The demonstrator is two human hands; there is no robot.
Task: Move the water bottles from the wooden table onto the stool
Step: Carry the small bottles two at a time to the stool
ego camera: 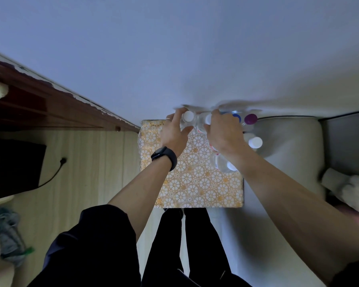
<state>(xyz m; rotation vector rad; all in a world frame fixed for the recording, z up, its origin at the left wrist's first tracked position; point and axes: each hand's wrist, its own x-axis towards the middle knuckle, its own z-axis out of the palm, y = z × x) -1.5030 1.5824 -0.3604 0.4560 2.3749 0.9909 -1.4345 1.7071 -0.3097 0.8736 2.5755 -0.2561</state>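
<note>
1. Patterned cloth covers a square top [195,183] at centre frame, probably the stool. The bottles crowd its far edge, against the wall [174,48].
2. The left hand [172,133] clasps a white-capped bottle [188,116]. The right hand [224,133] closes over a second bottle [207,119] just beside it.
3. Risk: setting either down could knock the blue-capped bottle [235,117] or the purple-capped bottle [250,119] close by. The right forearm could tip the near bottle [226,164] beneath it.
4. Pale plank floor [87,162] lies at left and dark wooden furniture [39,104] at upper left.
</note>
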